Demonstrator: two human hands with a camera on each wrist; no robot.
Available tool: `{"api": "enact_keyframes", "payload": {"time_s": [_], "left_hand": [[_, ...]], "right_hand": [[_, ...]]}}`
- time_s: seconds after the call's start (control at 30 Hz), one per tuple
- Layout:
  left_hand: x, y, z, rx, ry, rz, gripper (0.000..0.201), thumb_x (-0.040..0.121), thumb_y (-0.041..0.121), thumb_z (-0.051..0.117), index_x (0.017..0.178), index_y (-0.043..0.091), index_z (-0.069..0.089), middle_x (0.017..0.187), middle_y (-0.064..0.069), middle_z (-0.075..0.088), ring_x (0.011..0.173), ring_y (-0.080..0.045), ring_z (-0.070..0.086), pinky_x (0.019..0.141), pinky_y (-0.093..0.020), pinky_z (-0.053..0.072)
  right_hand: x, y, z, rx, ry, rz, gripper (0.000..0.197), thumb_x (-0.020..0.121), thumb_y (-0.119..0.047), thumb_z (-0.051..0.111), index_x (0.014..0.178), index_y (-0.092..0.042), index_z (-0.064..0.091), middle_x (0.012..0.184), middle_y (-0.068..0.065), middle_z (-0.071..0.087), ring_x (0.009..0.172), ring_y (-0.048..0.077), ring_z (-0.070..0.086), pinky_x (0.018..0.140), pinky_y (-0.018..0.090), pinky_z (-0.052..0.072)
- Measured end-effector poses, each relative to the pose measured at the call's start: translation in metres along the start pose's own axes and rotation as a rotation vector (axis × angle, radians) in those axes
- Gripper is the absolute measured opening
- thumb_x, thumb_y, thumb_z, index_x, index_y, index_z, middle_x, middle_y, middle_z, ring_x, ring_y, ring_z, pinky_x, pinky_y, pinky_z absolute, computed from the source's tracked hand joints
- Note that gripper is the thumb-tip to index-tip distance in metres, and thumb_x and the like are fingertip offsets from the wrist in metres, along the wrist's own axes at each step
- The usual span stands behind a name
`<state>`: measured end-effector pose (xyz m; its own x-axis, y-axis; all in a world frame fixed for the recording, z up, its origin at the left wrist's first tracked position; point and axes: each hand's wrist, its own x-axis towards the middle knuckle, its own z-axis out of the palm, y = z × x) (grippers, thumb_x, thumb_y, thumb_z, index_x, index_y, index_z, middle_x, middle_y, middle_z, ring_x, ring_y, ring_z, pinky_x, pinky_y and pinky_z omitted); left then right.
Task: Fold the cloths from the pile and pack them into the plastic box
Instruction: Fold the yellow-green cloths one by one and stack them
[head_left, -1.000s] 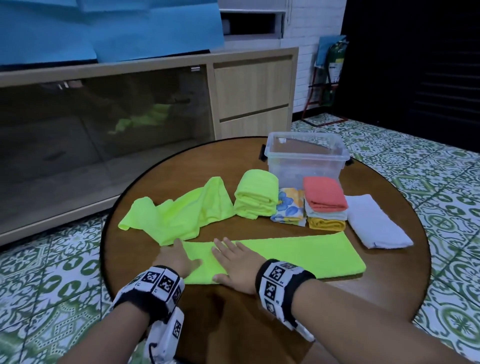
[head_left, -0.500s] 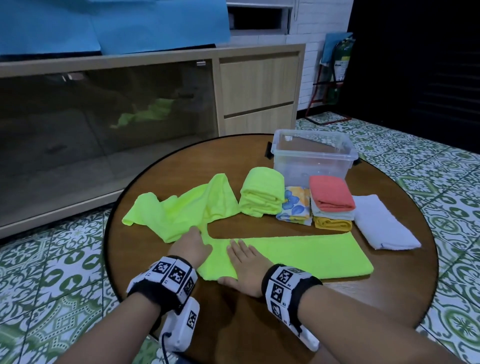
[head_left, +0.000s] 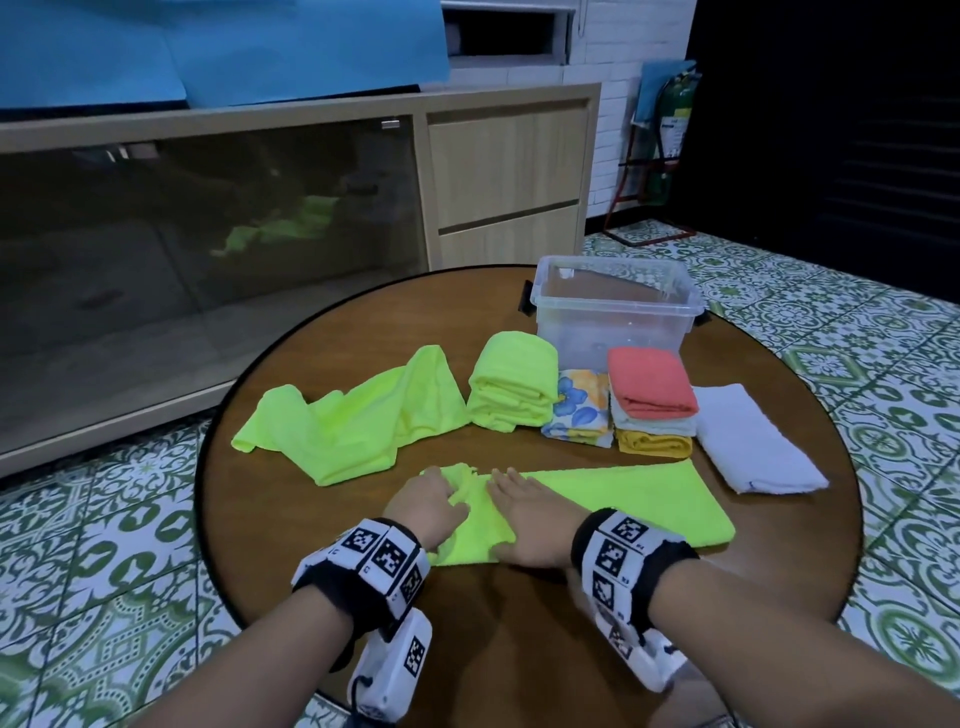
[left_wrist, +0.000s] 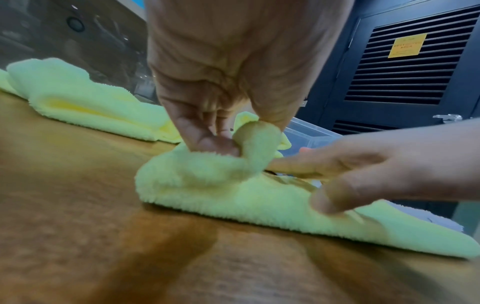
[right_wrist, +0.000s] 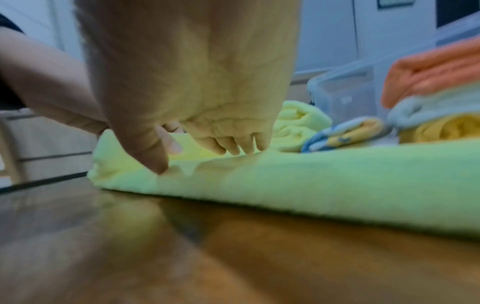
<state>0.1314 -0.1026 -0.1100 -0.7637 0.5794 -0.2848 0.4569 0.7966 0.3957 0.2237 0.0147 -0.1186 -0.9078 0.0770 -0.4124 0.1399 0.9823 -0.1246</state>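
A long lime-green cloth lies folded lengthwise near the front of the round table. My left hand pinches its bunched left end between thumb and fingers. My right hand lies flat on the same cloth just to the right, fingers straight and pressing down. The clear plastic box stands open at the back of the table. Nothing shows inside it.
A loose lime cloth lies at the left. A folded lime cloth, a floral cloth, a stack of coral, white and yellow cloths and a white cloth lie before the box. A cabinet stands behind.
My left hand has gathered the cloth's left end and drawn it rightward, bunching it against the right hand. The right hand has stayed flat on the cloth.
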Motion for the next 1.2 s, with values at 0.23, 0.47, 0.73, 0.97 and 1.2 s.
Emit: {"api": "enact_keyframes", "payload": {"time_s": [0.23,0.47,0.73,0.97,1.2], "left_hand": [[0.004,0.016,0.013,0.024,0.103,0.055,0.034,0.094,0.032,0.052,0.117,0.008,0.050,0.115,-0.006,0.061,0.101,-0.023,0.061,0.074,-0.027,0.043],[0.009,0.015,0.018,0.272,-0.007,0.099,0.038,0.096,0.008,0.034,0.131,0.010,0.050,0.127,-0.010,0.055,0.117,-0.026,0.051,0.094,-0.033,0.042],[-0.003,-0.022,0.027,0.458,-0.168,0.179,0.060,0.102,0.040,0.013,0.149,0.015,-0.014,0.156,-0.002,-0.020,0.144,-0.023,-0.018,0.116,-0.047,-0.005],[-0.001,-0.021,0.026,0.490,-0.211,0.180,0.061,0.101,0.041,0.010,0.148,0.013,-0.015,0.155,-0.004,-0.022,0.144,-0.023,-0.019,0.116,-0.044,-0.006],[0.003,-0.016,0.014,0.454,-0.253,0.133,0.063,0.101,0.044,0.019,0.150,0.019,-0.012,0.156,-0.004,-0.021,0.145,-0.024,-0.015,0.118,-0.045,0.002]], "right_hand": [[-0.010,0.016,0.002,-0.035,-0.117,0.054,0.065,0.100,-0.026,0.032,0.150,-0.005,-0.004,0.157,0.011,-0.015,0.146,0.024,-0.010,0.119,0.035,0.004],[-0.009,0.007,0.001,-0.007,0.073,0.066,0.071,0.096,-0.017,0.038,0.149,-0.004,-0.007,0.157,0.012,-0.015,0.147,0.023,-0.007,0.120,0.033,0.004],[-0.005,-0.008,0.010,-0.062,0.007,-0.001,0.069,0.096,-0.009,0.034,0.149,-0.006,-0.010,0.157,0.009,-0.018,0.146,0.022,-0.010,0.120,0.035,0.001],[-0.004,-0.017,0.012,-0.134,0.091,-0.033,0.066,0.097,-0.010,0.030,0.149,-0.004,-0.010,0.156,0.012,-0.018,0.146,0.023,-0.012,0.119,0.034,-0.003],[-0.005,-0.021,0.009,-0.069,-0.032,0.005,0.067,0.096,-0.004,0.029,0.149,-0.006,-0.011,0.156,0.010,-0.020,0.146,0.022,-0.011,0.119,0.034,0.000]]}}
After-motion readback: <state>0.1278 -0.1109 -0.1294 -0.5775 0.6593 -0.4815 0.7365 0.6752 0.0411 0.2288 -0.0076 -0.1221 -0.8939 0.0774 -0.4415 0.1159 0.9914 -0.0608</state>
